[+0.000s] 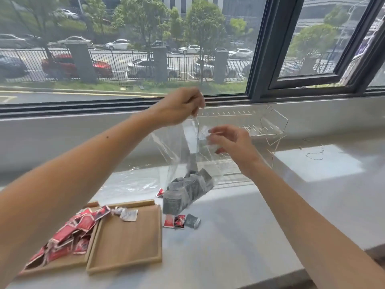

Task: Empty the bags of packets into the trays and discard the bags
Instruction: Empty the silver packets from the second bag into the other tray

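1. Desk (239, 236): long, pale grey, stone-like top running under a dark-framed window (258, 59). Street, parked cars, trees and a railing show through the glass.
2. Clear wire-edged rack (268, 124): stands at the back of the desk, behind the right hand.
3. Two shallow rectangular wooden trays, side by side and touching, at the near left. The left tray (62, 265) is heaped with red foil packets (68, 232). The right tray (129, 243) is mostly bare and has a white packet (129, 214) at its far left corner.
4. Clear plastic bag (179, 147): held upright above the desk, just beyond the right tray. Its film is crumpled, and a block of grey packets (187, 190) sits bunched at its bottom.
5. Left hand (183, 107): raised, pinching the top of the bag.
6. Right hand (231, 142): at the bag's upper side with fingers loosely bent. It is blurred, so I cannot tell whether it grasps the film.
7. Flat empty clear bag (133, 182): lies on the desk behind the trays.
8. Loose packets on the desk: two red (175, 221) and one grey (192, 221) lie right of the right tray.
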`<action>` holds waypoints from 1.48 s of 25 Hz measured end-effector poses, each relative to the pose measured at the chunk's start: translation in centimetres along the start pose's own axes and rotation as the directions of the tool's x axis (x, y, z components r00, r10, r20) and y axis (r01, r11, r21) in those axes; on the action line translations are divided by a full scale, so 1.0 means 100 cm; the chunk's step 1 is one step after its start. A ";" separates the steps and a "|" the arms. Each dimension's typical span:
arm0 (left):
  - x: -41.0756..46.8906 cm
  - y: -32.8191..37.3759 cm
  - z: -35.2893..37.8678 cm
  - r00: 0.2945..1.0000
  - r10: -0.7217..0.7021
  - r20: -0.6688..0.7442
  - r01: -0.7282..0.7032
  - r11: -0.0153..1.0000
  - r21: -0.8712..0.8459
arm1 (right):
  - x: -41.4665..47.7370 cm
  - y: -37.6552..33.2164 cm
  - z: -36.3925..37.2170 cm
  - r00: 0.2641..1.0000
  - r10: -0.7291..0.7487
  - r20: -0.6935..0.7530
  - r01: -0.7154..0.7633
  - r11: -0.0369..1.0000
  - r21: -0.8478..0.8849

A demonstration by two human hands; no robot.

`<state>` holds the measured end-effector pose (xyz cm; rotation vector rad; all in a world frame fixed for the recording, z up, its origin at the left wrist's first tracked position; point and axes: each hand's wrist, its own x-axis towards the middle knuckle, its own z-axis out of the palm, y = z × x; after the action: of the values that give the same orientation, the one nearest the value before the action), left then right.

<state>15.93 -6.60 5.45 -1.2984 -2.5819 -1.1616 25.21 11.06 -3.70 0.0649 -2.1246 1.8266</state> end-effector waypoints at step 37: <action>-0.287 -0.053 -0.077 0.877 -0.399 -0.266 0.299 0.889 -0.347 | -0.164 0.158 0.271 0.235 0.737 0.634 -0.970 0.221 0.102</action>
<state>28.76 -32.98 -1.76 -0.5806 -2.5154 -1.7146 30.65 -15.47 -26.54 -0.9671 -1.9933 3.3475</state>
